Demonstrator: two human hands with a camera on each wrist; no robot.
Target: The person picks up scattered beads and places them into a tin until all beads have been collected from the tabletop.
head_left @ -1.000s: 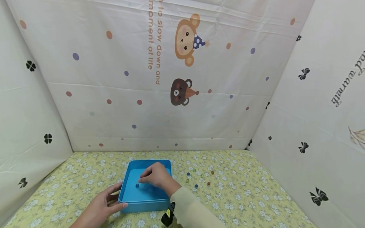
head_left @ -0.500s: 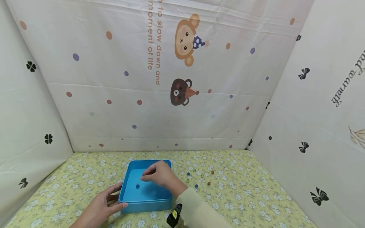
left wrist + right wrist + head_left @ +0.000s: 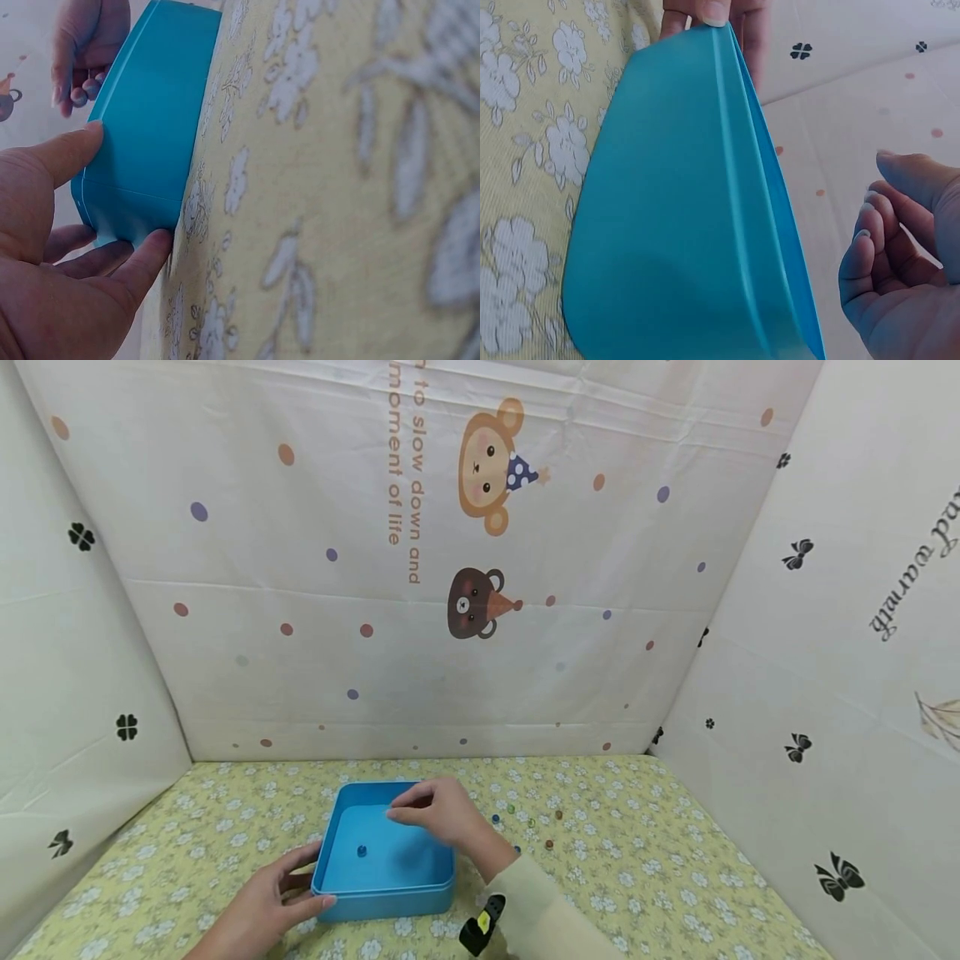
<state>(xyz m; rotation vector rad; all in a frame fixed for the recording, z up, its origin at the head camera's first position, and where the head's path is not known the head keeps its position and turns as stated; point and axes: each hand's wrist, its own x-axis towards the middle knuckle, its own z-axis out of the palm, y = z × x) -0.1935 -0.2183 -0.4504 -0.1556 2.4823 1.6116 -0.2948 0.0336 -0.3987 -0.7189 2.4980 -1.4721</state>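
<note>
A shallow, open-topped blue plastic box stands on the tablecloth in the head view. On its floor lies a small dark blue piece, too small to make out in detail. My left hand holds the box at its near left corner, thumb on the front wall and fingers against the left side, as the left wrist view also shows. Over the right part of the box hovers my right hand. Its fingers are loosely bent with the thumb apart, and nothing shows between them in the right wrist view.
Right of the box several small pieces are scattered on the flowered cloth, among them a brown one, a green one and a blue one. Printed white sheets enclose the table at the back and sides.
My right hand has risen away from the small dark blue piece and moved right, across the box. My left hand keeps its hold on the corner.
</note>
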